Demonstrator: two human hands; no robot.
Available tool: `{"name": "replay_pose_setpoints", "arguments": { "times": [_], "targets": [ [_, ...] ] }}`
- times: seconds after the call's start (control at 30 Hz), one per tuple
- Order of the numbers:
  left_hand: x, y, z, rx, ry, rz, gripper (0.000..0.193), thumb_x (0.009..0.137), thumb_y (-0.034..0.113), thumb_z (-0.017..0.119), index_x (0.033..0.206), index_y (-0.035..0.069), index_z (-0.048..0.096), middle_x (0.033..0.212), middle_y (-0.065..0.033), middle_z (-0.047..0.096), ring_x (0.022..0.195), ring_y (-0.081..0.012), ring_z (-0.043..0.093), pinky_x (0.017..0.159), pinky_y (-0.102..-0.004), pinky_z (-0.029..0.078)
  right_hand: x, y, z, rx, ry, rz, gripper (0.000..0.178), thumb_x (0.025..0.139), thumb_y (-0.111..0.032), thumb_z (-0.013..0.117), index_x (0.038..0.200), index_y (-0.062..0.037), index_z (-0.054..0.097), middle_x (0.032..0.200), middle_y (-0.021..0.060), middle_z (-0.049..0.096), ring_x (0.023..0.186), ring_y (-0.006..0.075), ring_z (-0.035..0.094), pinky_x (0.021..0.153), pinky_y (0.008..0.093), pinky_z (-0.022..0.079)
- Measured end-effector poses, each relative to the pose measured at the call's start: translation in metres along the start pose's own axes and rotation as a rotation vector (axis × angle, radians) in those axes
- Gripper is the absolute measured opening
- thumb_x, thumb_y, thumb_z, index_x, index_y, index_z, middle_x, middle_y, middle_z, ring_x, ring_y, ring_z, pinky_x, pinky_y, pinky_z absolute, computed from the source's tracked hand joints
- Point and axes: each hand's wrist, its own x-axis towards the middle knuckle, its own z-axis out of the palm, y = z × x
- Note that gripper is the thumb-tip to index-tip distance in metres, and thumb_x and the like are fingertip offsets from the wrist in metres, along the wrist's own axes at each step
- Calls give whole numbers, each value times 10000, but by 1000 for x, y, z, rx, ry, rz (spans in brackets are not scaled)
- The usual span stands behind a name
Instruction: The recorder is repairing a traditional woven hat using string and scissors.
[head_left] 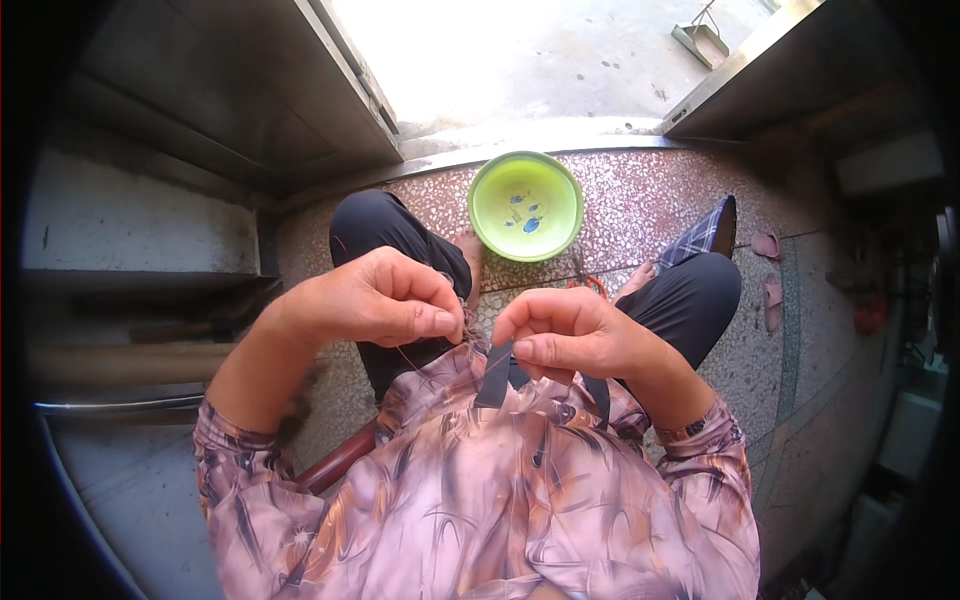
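My left hand (400, 300) is closed in a pinch above my lap. A thin red thread (405, 353) trails beneath its fingers, and the tips seem to grip it. Close by on the right, my right hand (570, 332) pinches a narrow dark grey fabric strip (494, 378) between thumb and forefinger. The strip hangs down over my patterned pink shirt (470, 470). Between the two hands shows a small tangle of dark strands (476, 328), too fine to make out clearly.
A light green basin (525, 205) with blue marks inside stands on the speckled floor beyond my knees. Red loops like scissor handles (588, 285) lie between my feet. Pink slippers (772, 300) are at the right. A dustpan (702, 45) sits outside the doorway.
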Motion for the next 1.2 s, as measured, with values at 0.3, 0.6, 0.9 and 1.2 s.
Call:
{"name": "replay_pose_setpoints", "arguments": {
  "times": [0.3, 0.6, 0.9, 1.2],
  "targets": [
    [-4, -5, 18, 17, 340, 186, 428, 886, 151, 589, 1273, 23, 458, 1001, -83, 637, 545, -85, 598, 430, -158, 406, 12, 9, 0, -67, -46, -8, 89, 886, -93, 549, 940, -23, 554, 706, -1, 550, 537, 39, 467, 476, 176, 375],
    [2, -2, 26, 43, 40, 4, 242, 891, 161, 601, 1074, 4, 596, 713, 35, 579, 529, -21, 470, 453, -169, 318, 7, -3, 6, -311, 60, -240, 131, 871, -70, 578, 981, 2, 578, 780, 11, 592, 659, 38, 527, 555, 182, 421],
    [-50, -4, -22, 15, 324, 139, 157, 868, 121, 622, 903, -29, 654, 561, 58, 492, 429, 4, 335, 390, -165, 239, 16, 24, 9, -615, -150, -34, 149, 817, -122, 576, 889, -8, 639, 754, 91, 653, 674, 177, 612, 652, 297, 482],
    [-60, -24, -53, 118, 494, 101, 168, 869, 164, 623, 859, -2, 644, 544, 53, 469, 427, -10, 332, 385, -180, 233, 34, 59, -3, -37, -271, 88, 124, 867, -125, 561, 886, -10, 602, 923, 93, 650, 825, 142, 617, 745, 280, 490]
  ]
}}
